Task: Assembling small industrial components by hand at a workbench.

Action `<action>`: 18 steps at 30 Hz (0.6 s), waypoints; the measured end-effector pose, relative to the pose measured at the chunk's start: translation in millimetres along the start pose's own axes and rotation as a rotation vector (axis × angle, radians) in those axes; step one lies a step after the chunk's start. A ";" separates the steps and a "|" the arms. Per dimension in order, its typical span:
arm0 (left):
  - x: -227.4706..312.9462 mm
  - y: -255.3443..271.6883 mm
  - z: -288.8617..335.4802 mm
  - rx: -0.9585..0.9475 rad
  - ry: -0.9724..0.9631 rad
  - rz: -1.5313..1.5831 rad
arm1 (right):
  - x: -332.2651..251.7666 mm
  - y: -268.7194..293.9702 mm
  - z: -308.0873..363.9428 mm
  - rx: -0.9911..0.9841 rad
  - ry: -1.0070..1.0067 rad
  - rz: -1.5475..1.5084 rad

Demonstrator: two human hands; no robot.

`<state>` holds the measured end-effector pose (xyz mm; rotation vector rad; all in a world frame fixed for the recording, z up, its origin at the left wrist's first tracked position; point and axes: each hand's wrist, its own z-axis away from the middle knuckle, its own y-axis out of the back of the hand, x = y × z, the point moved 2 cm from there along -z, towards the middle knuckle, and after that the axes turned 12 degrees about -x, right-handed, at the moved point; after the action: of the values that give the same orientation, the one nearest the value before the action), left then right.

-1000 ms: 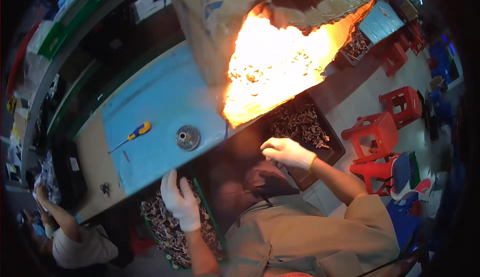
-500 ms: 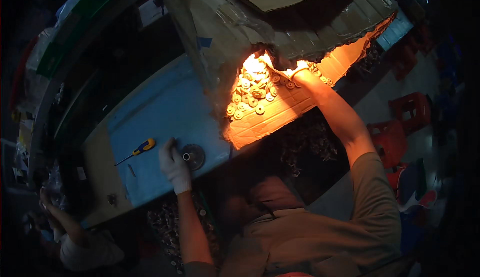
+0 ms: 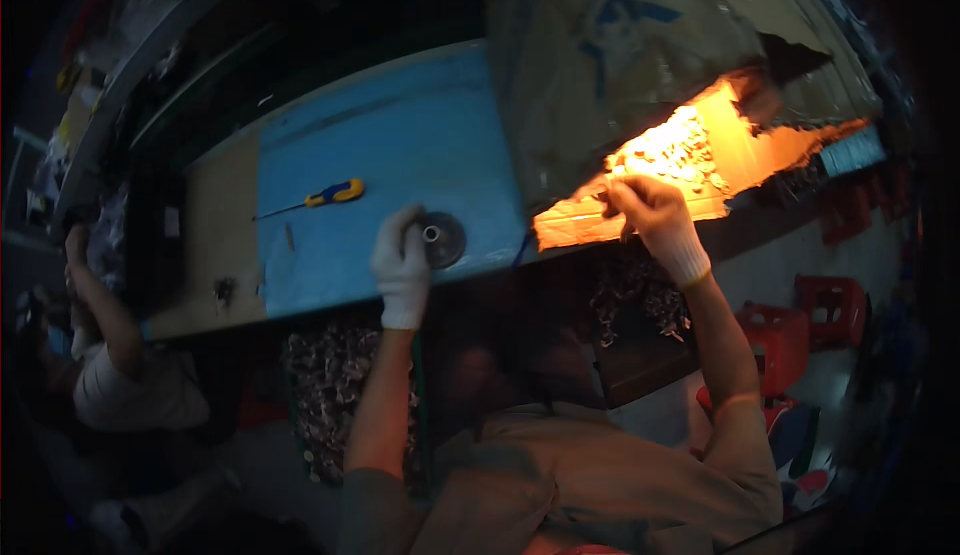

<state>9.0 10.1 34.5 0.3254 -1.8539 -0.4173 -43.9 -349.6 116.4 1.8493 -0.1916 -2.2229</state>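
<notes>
My left hand (image 3: 402,270), in a white glove, rests on the blue work surface (image 3: 420,115) with its fingers loosely extended. Right beside its fingers sits a dark round disc (image 3: 450,242) with a pale metal ring (image 3: 431,234) on it. My right hand (image 3: 655,220), also gloved, is at the front edge of a lit cardboard enclosure, fingers pinched together; whatever they hold is too small to make out. Behind that hand, under the bright orange light, lies a heap of small round parts (image 3: 690,145) on cardboard (image 3: 570,225).
A yellow-and-blue screwdriver (image 3: 335,193) and a thin small piece (image 3: 290,238) lie on the left. Brown cardboard (image 3: 620,75) covers the lit heap. Below the table stands a crate of metal parts (image 3: 325,385). Red stools (image 3: 775,340) are at right; another person (image 3: 130,365) is at far left.
My right hand has come out of the lit cardboard opening toward its front edge, fingers now pinched. The head view has shifted. My left hand stays beside the disc.
</notes>
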 end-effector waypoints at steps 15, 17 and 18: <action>-8.8 8.4 9.1 -0.021 -0.084 0.131 | -16.8 -199.0 -58.4 -0.179 0.909 0.718; -10.8 10.2 11.3 -0.040 -0.119 0.088 | -18.2 -202.1 -54.3 -0.145 0.895 0.708; -14.1 10.0 12.6 -0.042 -0.113 0.125 | -20.7 -202.1 -50.7 -0.106 0.883 0.696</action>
<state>1.2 26.6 23.3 0.1589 -1.9605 -0.3946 -11.4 -147.0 75.2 2.0767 -0.4403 -0.8585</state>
